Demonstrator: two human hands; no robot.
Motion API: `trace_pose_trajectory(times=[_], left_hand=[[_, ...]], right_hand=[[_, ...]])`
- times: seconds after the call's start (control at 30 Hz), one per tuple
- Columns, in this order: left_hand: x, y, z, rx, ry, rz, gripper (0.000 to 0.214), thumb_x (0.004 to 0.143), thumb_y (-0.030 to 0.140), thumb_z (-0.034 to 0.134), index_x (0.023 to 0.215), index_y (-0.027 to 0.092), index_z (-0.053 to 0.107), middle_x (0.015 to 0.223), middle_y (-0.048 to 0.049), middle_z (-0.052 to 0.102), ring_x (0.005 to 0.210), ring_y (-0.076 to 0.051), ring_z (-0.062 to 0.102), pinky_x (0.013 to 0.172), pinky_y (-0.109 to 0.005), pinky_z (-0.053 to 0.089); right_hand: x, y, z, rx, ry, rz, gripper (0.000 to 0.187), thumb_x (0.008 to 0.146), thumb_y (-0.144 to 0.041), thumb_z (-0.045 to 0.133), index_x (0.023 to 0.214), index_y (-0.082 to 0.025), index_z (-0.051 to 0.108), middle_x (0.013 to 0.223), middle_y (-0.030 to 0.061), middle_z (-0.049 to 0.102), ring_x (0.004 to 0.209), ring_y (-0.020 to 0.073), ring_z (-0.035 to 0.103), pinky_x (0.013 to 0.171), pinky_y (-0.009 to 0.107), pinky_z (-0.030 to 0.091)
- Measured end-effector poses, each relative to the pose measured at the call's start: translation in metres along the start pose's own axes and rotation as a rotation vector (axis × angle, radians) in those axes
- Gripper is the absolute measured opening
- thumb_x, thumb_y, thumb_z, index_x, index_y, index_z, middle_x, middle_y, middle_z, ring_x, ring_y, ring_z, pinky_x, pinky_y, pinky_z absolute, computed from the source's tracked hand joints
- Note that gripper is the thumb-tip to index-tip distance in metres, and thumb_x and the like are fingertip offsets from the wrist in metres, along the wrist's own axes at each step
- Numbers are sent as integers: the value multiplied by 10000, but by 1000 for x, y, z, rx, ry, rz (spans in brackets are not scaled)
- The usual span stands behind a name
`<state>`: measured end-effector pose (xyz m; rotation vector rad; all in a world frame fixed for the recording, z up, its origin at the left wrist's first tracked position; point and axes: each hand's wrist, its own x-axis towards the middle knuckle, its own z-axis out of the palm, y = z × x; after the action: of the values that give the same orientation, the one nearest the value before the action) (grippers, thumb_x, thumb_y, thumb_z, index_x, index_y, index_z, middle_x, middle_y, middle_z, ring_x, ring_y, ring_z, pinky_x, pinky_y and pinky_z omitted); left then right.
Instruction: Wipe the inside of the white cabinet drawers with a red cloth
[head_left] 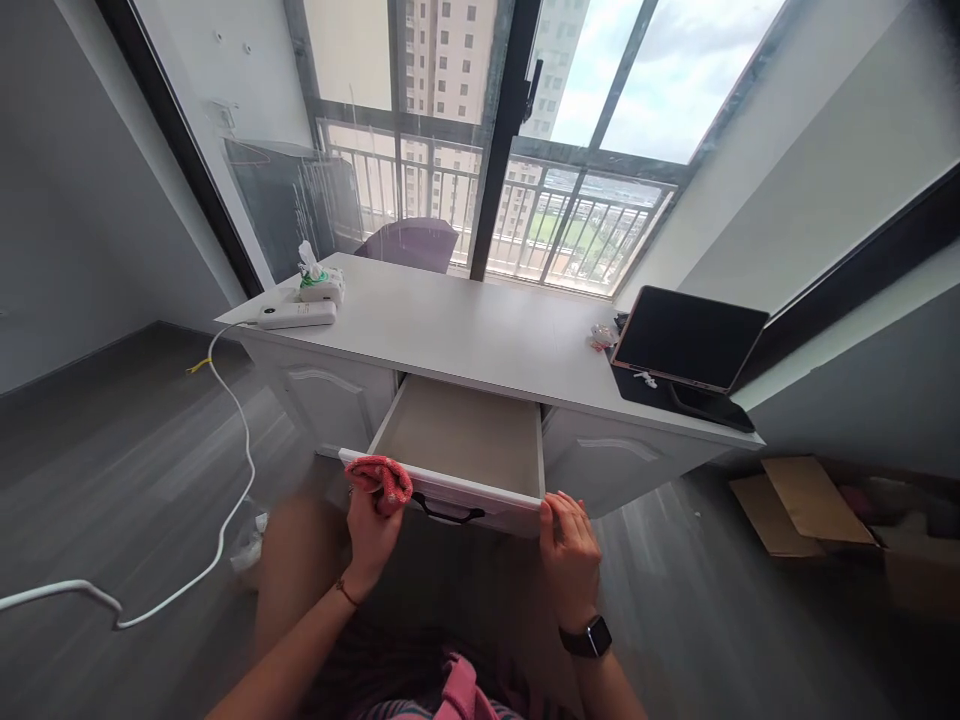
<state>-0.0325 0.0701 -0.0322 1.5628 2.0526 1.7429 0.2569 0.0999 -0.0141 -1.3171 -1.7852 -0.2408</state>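
Observation:
A white drawer (465,425) is pulled out from the front of a white desk (457,310), and its inside shows bare. My left hand (373,535) is closed on a folded red cloth (381,482) with pale spots, which rests against the left end of the drawer's front edge. At the right end of that front, my right hand (571,545) grips the corner, fingers over the edge. Between the hands sits a dark drawer handle (448,512), which neither hand touches. My left fingers are partly hidden by the cloth.
On the desk's left are a tissue pack (322,285) and a white power strip (297,316), its cable (244,430) trailing to the floor. A monitor (691,338) stands at the right beside small items. An opened cardboard box (817,505) lies on the floor at right.

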Motion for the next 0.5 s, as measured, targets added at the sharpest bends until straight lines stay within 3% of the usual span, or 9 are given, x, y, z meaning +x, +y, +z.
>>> trace_pose_trajectory(times=[0.1, 0.27, 0.4, 0.5], left_hand=[[-20, 27, 28, -83, 10, -42, 180, 739, 159, 649, 858, 223, 530, 760, 6, 572, 674, -165, 565, 620, -295, 474], [-56, 54, 66, -82, -196, 224, 75, 834, 166, 601, 886, 219, 589, 914, -68, 657, 863, -224, 623, 761, -370, 525], [-69, 53, 80, -38, -335, 358, 128, 884, 157, 499, 943, 221, 593, 940, -83, 679, 911, -243, 632, 822, -409, 527], [-61, 39, 73, -34, -256, 251, 51, 861, 195, 523, 885, 233, 547, 859, -69, 654, 826, -242, 634, 768, -424, 534]], right_hand=[[0, 0, 1, -11, -1, -1, 245, 972, -312, 505, 987, -128, 668, 992, 106, 729, 978, 231, 675, 992, 447, 489], [3, 1, -2, -24, -26, -2, 259, 976, -311, 491, 988, -125, 671, 1005, 119, 730, 982, 238, 678, 985, 448, 492], [5, 0, -7, -27, -92, 9, 264, 982, -305, 471, 1009, -134, 669, 1033, 116, 729, 1004, 241, 675, 995, 456, 489], [5, -1, -8, -30, -89, 2, 262, 982, -305, 473, 1022, -132, 667, 1045, 117, 726, 1002, 238, 677, 994, 456, 494]])
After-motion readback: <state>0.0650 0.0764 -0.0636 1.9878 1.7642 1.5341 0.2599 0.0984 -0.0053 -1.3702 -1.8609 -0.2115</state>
